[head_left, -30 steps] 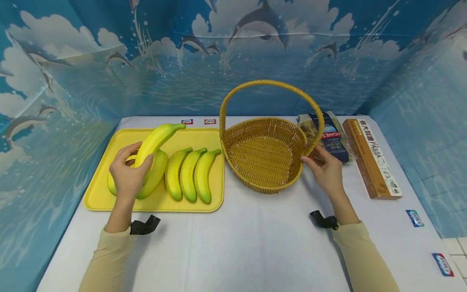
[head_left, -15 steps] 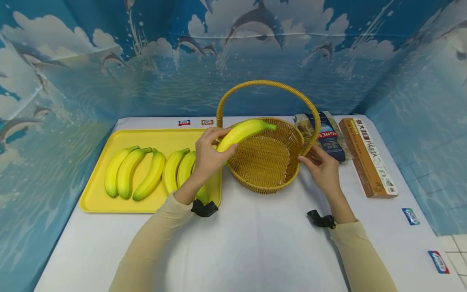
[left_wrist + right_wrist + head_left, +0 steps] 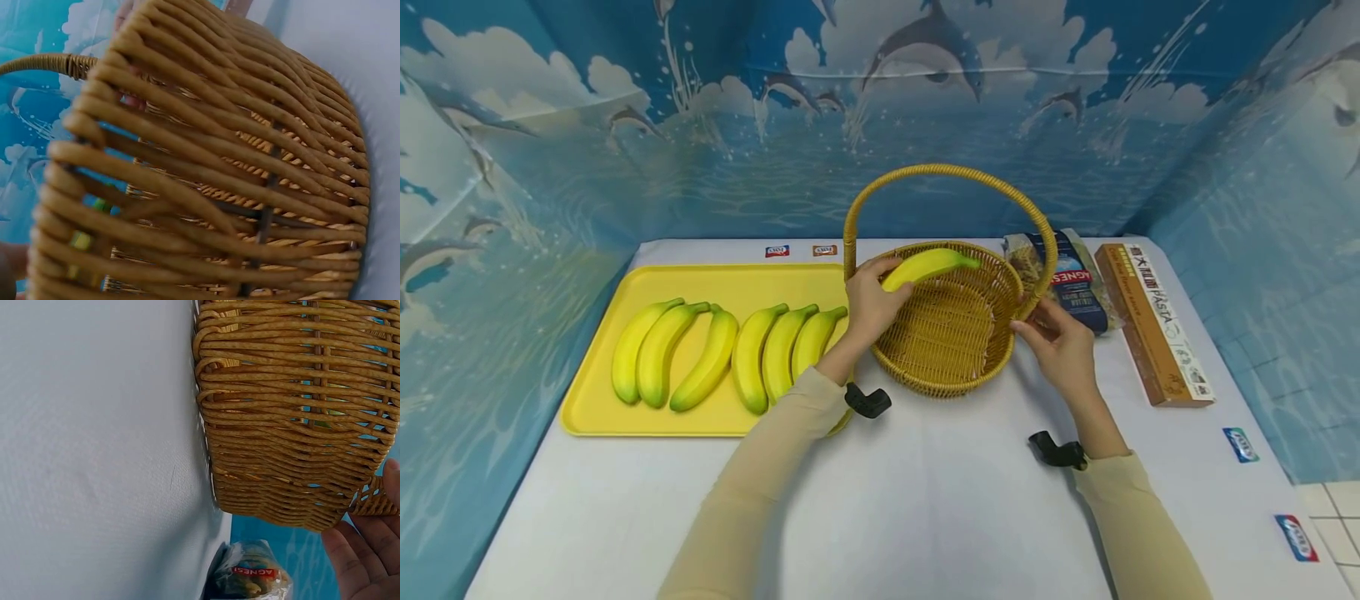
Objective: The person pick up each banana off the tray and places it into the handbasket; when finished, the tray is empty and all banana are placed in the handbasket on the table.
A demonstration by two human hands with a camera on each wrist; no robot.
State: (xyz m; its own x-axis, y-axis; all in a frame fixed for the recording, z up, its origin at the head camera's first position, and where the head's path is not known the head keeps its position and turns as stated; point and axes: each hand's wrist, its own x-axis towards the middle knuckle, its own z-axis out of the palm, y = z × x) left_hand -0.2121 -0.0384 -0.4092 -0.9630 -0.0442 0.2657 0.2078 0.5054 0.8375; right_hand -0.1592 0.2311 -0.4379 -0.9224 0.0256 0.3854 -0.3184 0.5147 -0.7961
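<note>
A banana [image 3: 929, 266] is gripped by the left hand [image 3: 871, 302], fingers curled round it, above the wicker basket [image 3: 951, 321] interior. The basket's right rim is held by the right hand [image 3: 1060, 346], fingers bent.

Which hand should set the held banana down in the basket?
Left, most likely. The left hand already grips the banana over the basket, inside its rim. The right hand is at the basket's right side by the handle base, apparently steadying it.
</note>
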